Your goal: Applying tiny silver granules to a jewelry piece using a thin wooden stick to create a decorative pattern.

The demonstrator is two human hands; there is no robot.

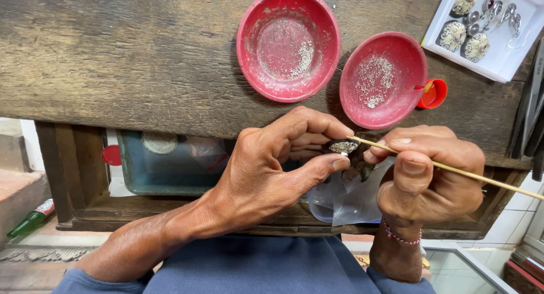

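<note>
My left hand [272,163] pinches a small dark oval jewellery piece [343,147] with a pale grainy top between thumb and fingers. My right hand [430,178] grips a thin wooden stick [470,172], whose tip rests on that piece. Both hands hover just in front of the worn wooden bench's edge [141,73]. Two red bowls sit on the bench beyond them: a larger one [288,44] and a smaller one [382,79], each holding a scatter of fine pale granules.
A white tray [498,58] at the top right holds several ornate metal pieces. A small red cap [433,94] lies beside the smaller bowl. Dark tools [532,118] lie at the right edge. A blue-green drawer [164,169] and clear plastic [345,200] sit below the bench. A green bottle [31,219] lies on the floor at left.
</note>
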